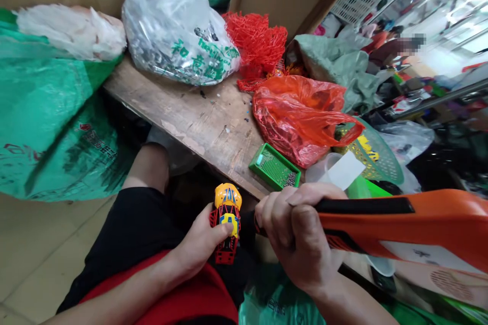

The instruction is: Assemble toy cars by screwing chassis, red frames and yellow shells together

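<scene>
My left hand (204,241) grips a small toy vehicle (227,223) over my lap, thumb pressed on its yellow part. The toy has a yellow-orange top with blue marks and a red lattice frame. My right hand (301,226) is wrapped round a large orange power tool (404,223) with black trim, which looks like a power screwdriver. Its dark front end points at the toy's side; whether the two touch I cannot tell. Just beyond my right hand, on the table edge, sits a green tray (274,166) of small screws.
On the wooden table (183,111) are a clear plastic bag (179,30), a heap of red plastic parts (255,43) and a red bag (297,117). A green basket (385,155) with yellow parts stands right. Green sacks (49,127) lie left. People (385,45) are far right.
</scene>
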Motion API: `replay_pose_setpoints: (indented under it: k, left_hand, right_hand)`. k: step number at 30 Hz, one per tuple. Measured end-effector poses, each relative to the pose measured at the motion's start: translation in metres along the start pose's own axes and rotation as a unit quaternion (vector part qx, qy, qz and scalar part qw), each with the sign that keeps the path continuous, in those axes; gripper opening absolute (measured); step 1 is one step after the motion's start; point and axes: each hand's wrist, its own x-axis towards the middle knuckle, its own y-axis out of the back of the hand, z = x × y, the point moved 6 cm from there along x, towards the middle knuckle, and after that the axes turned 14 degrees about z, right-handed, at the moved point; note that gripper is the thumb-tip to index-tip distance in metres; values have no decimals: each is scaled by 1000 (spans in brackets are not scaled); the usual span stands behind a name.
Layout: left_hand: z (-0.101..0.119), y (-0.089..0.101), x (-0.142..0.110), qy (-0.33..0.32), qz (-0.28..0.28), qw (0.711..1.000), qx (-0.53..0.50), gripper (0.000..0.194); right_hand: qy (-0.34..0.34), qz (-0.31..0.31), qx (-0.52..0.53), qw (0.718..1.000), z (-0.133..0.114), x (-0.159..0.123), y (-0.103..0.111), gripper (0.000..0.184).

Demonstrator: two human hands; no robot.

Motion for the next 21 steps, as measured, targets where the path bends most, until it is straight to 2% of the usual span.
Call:
replay_pose_setpoints:
  k: [3, 8, 21]
  left_hand:
    - [2, -1, -1, -2, 8, 1000, 1, 60]
    - [3, -1, -2, 0, 28, 1000, 9, 60]
    - [3, -1, -6, -1, 35, 999, 14, 59]
  right_hand:
    - [14, -8, 52, 998, 3, -1, -4, 2]
    - [19, 5, 55, 998, 9, -3, -6, 4]
    - [9, -1, 63, 998, 14, -6, -7, 5]
